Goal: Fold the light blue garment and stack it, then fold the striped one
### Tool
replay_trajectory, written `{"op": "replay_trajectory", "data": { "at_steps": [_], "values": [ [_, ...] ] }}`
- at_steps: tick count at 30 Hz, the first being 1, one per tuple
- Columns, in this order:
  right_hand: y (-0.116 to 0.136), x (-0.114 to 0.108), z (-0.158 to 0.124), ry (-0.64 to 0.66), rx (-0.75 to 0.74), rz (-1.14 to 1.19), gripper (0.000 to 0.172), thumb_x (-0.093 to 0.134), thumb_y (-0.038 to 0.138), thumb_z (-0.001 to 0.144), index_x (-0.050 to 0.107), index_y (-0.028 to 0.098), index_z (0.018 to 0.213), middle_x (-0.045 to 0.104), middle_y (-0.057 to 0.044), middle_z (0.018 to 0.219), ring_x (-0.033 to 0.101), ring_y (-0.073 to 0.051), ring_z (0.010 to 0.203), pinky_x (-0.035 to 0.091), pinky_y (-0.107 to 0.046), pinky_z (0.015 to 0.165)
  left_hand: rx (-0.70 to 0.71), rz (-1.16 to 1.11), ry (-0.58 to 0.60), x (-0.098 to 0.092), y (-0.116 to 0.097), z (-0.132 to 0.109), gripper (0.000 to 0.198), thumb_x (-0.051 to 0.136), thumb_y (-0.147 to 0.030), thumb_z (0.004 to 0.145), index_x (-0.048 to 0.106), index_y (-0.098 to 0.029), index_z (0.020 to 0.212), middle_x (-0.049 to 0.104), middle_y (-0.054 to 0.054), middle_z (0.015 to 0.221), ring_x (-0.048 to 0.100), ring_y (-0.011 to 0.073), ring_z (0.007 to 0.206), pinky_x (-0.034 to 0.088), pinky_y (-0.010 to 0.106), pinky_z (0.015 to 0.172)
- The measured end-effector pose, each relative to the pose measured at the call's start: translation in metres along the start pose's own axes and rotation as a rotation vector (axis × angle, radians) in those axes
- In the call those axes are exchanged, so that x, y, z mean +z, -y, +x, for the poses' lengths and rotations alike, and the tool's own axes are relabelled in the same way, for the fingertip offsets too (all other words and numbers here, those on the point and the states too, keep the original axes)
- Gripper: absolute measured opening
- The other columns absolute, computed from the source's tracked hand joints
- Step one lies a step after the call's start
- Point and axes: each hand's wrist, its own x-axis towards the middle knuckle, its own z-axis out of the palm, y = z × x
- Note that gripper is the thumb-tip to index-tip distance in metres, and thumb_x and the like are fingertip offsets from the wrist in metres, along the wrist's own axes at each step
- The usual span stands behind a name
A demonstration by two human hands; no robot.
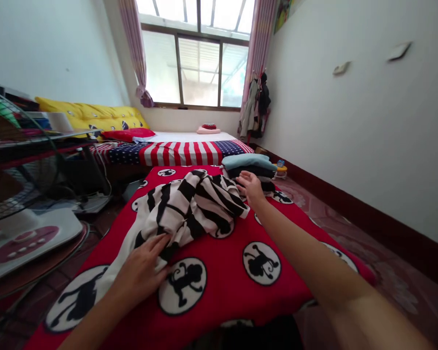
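Observation:
A black-and-white striped garment (190, 206) lies crumpled on a red blanket (222, 287) printed with monkey circles. My left hand (142, 267) rests flat on the near edge of the garment, fingers stretched out. My right hand (250, 187) reaches out to the garment's far right corner, fingers spread, right beside a stack of folded clothes (250, 167) with a light blue piece on top.
Beyond lies a stars-and-stripes cover (182, 151), red pillows (129, 134) and a yellow quilt (91, 115). A standing fan (18, 160) and a cluttered desk are at the left. A white wall runs along the right, with tiled floor (350, 233) beside the bed.

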Motion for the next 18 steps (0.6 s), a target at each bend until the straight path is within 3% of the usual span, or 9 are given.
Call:
{"op": "replay_trajectory", "data": {
  "at_steps": [2, 4, 8, 11, 13, 16, 18],
  "values": [
    [-0.028, -0.022, -0.011, -0.027, -0.038, -0.235, 0.027, 0.062, 0.031, 0.074, 0.055, 0.019, 0.098, 0.063, -0.009, 0.110, 0.061, -0.021, 0.100, 0.051, -0.038, 0.087, -0.054, 0.018, -0.001, -0.006, 0.009, -0.007, 0.066, 0.056, -0.026, 0.073, 0.045, -0.024, 0.139, 0.053, 0.010, 0.137, 0.055, 0.0317, 0.118, 0.046, 0.044, 0.096],
    [-0.052, -0.046, -0.025, 0.053, -0.118, -0.440, 0.027, 0.062, 0.036, 0.075, 0.059, 0.017, 0.094, 0.066, -0.009, 0.100, 0.062, -0.022, 0.096, 0.048, -0.040, 0.091, -0.131, 0.003, 0.019, -0.009, 0.016, -0.014, 0.062, 0.054, -0.023, 0.073, 0.049, -0.025, 0.135, 0.057, 0.009, 0.133, 0.057, 0.0305, 0.115, 0.047, 0.040, 0.092],
    [-0.074, -0.071, -0.040, 0.172, -0.276, -0.694, 0.035, 0.064, 0.039, 0.074, 0.061, 0.017, 0.102, 0.066, -0.008, 0.105, 0.060, -0.023, 0.101, 0.044, -0.040, 0.095, -0.279, -0.059, 0.011, -0.016, 0.025, -0.021, 0.045, 0.052, -0.025, 0.075, 0.062, -0.026, 0.119, 0.068, 0.006, 0.117, 0.063, 0.0292, 0.104, 0.047, 0.036, 0.085],
    [-0.078, -0.066, -0.036, 0.187, -0.381, -0.806, 0.044, 0.068, 0.033, 0.070, 0.059, 0.018, 0.110, 0.061, -0.010, 0.115, 0.056, -0.026, 0.110, 0.042, -0.042, 0.098, -0.338, -0.187, -0.042, -0.030, 0.038, -0.012, 0.033, 0.053, -0.031, 0.076, 0.069, -0.022, 0.103, 0.074, 0.005, 0.098, 0.065, 0.0294, 0.095, 0.047, 0.035, 0.084],
    [-0.080, -0.056, -0.031, 0.195, -0.430, -0.837, 0.050, 0.069, 0.030, 0.069, 0.057, 0.017, 0.115, 0.058, -0.011, 0.121, 0.053, -0.027, 0.115, 0.040, -0.044, 0.101, -0.386, -0.394, -0.090, -0.046, 0.051, -0.001, 0.033, 0.059, -0.040, 0.075, 0.070, -0.019, 0.098, 0.074, 0.004, 0.090, 0.066, 0.0286, 0.090, 0.050, 0.034, 0.081],
    [-0.083, -0.041, -0.023, 0.211, -0.445, -0.856, 0.057, 0.068, 0.028, 0.070, 0.053, 0.015, 0.123, 0.056, -0.014, 0.127, 0.051, -0.027, 0.119, 0.039, -0.043, 0.102, -0.432, -0.794, -0.149, -0.072, 0.070, 0.021, 0.057, 0.070, -0.054, 0.067, 0.064, -0.017, 0.109, 0.073, 0.004, 0.091, 0.065, 0.0238, 0.080, 0.053, 0.031, 0.070],
    [-0.084, -0.031, -0.021, 0.207, -0.401, -0.890, 0.064, 0.067, 0.031, 0.072, 0.047, 0.016, 0.131, 0.057, -0.015, 0.127, 0.053, -0.028, 0.117, 0.042, -0.042, 0.098, -0.449, -0.938, -0.114, -0.087, 0.075, 0.034, 0.067, 0.073, -0.059, 0.063, 0.061, -0.017, 0.115, 0.072, 0.004, 0.090, 0.065, 0.0197, 0.072, 0.053, 0.028, 0.062]
  ]
}}
